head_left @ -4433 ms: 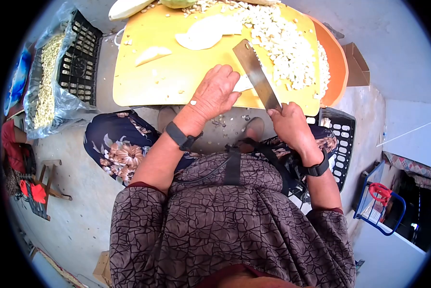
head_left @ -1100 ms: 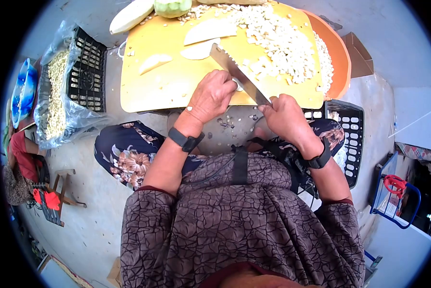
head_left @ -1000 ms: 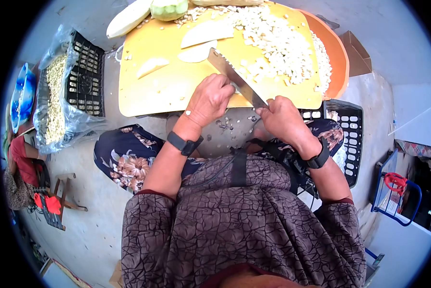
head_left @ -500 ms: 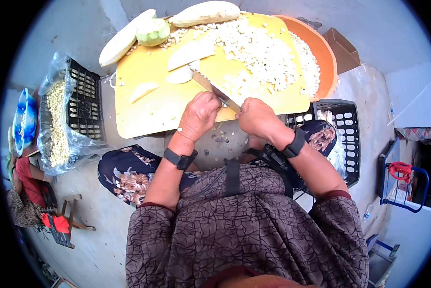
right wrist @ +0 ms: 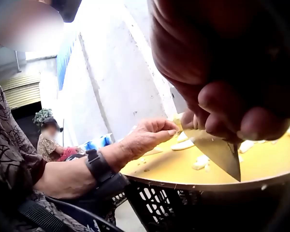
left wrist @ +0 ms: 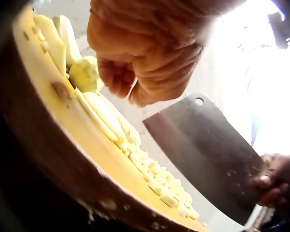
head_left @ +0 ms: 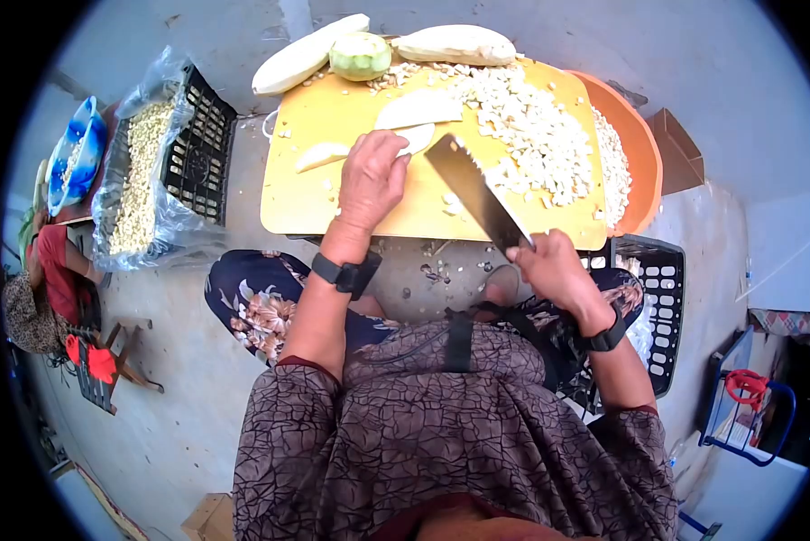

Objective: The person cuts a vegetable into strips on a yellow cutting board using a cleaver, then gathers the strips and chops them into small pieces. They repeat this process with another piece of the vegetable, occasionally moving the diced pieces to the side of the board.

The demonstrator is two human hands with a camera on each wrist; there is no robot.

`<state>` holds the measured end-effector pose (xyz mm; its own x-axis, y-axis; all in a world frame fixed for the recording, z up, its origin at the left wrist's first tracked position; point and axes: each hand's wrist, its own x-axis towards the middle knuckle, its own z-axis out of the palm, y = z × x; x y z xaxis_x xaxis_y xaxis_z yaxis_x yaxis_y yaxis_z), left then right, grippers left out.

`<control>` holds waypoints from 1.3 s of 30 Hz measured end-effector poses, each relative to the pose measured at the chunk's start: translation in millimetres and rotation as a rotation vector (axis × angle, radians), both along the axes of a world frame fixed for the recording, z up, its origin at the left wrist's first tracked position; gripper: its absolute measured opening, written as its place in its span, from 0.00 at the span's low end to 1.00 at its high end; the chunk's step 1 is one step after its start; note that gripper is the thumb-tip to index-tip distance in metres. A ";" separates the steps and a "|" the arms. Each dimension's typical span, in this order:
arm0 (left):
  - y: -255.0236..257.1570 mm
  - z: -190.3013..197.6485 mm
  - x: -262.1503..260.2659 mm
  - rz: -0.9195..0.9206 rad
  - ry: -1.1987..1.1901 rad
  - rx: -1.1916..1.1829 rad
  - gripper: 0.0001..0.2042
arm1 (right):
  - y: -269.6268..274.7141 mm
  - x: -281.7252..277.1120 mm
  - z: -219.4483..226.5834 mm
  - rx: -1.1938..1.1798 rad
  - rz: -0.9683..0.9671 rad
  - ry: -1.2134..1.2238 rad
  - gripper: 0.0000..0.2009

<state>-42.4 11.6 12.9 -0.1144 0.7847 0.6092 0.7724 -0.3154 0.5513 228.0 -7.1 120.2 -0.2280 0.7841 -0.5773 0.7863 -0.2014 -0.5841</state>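
Observation:
My right hand (head_left: 558,269) grips the handle of a cleaver (head_left: 477,194), its broad blade slanting up and left over the board's front part. My left hand (head_left: 373,180) reaches over the yellow cutting board (head_left: 301,212), fingers loosely bent beside pale gourd slices (head_left: 418,108). In the left wrist view its fingers (left wrist: 117,84) are bent, with nothing visible in them. Another slice (head_left: 322,156) lies left of this hand. Diced gourd (head_left: 540,144) covers the board's right side, and a few cut pieces (head_left: 453,204) lie left of the blade.
Peeled whole gourds (head_left: 310,54) and a pale green piece (head_left: 360,56) line the far edge. An orange basin (head_left: 647,176) of dice stands at right, a black crate (head_left: 665,311) below it. A bag-lined crate (head_left: 208,149) is at left; another person (head_left: 53,270) sits beyond.
The left hand has left the piece by the blade and moved forward to the slices. The right hand has drawn the cleaver away to the right, its blade now turned flatter to view.

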 end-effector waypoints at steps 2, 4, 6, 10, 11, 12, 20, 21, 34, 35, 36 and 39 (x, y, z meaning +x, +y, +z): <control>1.2 -3.0 -6.1 -0.002 0.086 -0.081 0.14 | -5.8 8.0 -13.8 0.059 0.115 -0.012 0.16; 3.0 -4.4 -8.5 -0.023 0.119 -0.113 0.17 | -7.5 14.4 -29.9 0.098 0.155 -0.030 0.15; 7.2 -7.6 -4.9 -0.018 0.205 -0.149 0.20 | -5.5 22.1 -45.7 0.071 0.114 -0.013 0.15; 11.5 -12.8 -2.0 0.021 0.260 -0.236 0.24 | 13.2 41.2 -61.6 0.137 0.035 -0.124 0.15; 12.5 -13.5 -1.2 0.032 0.259 -0.228 0.24 | 21.9 48.0 -64.3 0.194 0.090 -0.210 0.15; 13.4 -11.8 -0.4 0.022 0.259 -0.256 0.24 | 27.6 51.6 -61.3 0.258 0.072 -0.246 0.15; 11.4 -11.0 2.0 0.006 0.260 -0.320 0.22 | 49.0 71.2 -77.9 0.479 -0.069 -0.243 0.17; 11.9 -11.5 2.0 0.005 0.258 -0.329 0.21 | 49.0 70.2 -75.9 0.445 -0.081 -0.218 0.17; -9.2 -5.3 17.7 -0.462 0.298 -0.261 0.14 | 44.3 60.6 -58.9 0.408 -0.054 -0.221 0.19; -11.4 -8.1 16.4 -0.434 0.266 -0.239 0.13 | 43.2 57.3 -55.9 0.399 -0.052 -0.221 0.19; -13.5 -8.0 15.8 -0.407 0.237 -0.219 0.13 | 41.0 53.9 -51.3 0.403 -0.040 -0.223 0.19; -13.7 -9.3 24.6 -0.296 0.168 -0.202 0.13 | 37.1 48.1 -41.2 0.386 -0.022 -0.219 0.18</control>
